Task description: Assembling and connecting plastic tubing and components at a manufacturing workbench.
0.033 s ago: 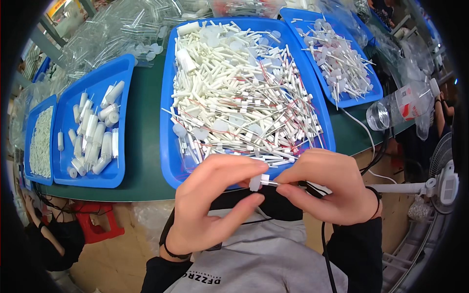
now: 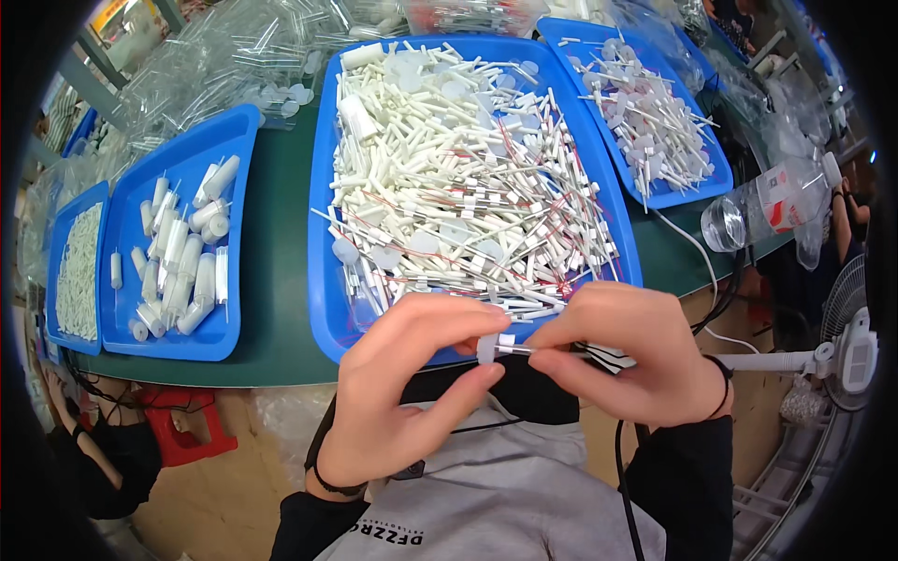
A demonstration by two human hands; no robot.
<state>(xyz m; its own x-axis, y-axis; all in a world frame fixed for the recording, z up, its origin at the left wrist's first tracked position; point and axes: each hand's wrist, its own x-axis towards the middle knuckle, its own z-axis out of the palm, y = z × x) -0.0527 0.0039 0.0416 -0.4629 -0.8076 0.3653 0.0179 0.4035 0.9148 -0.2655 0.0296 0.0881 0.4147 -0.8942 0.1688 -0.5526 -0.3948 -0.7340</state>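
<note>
Far left: small blue tray [image 2: 79, 344] of tiny white pieces, angled beside a larger blue tray [image 2: 178, 347] of white cylinders. Separate trays presumably keep the kinds from mixing; raised rims would stop anything round rolling off the green tabletop [image 2: 281, 234]. Behind these, a heap of clear tubes [image 2: 215, 75], well apart from the hands.

Centre: big blue tray [image 2: 318, 262], packed with short white tubes, thin rods, red wires and pale discs. It stands directly in front of the person, probably so that the reach is short.

Left hand [image 2: 402, 393], just off the near rim: fingers curled about the disc end of a small white part [image 2: 486, 349], thumb below and forefinger above, seemingly to steady it. Exact contact partly hidden. Part lies sideways between the two hands.

Right hand [image 2: 627, 355]: fingers pinched together on the thin rod end [image 2: 519, 351] of the same part; a narrow stem suits a fingertip grip.

Farther right: tilted blue tray [image 2: 692, 192] of rods and discs, then a clear bottle [image 2: 725, 222] lying slanted, and a white fan [image 2: 856, 351] at the edge, presumably for air.
</note>
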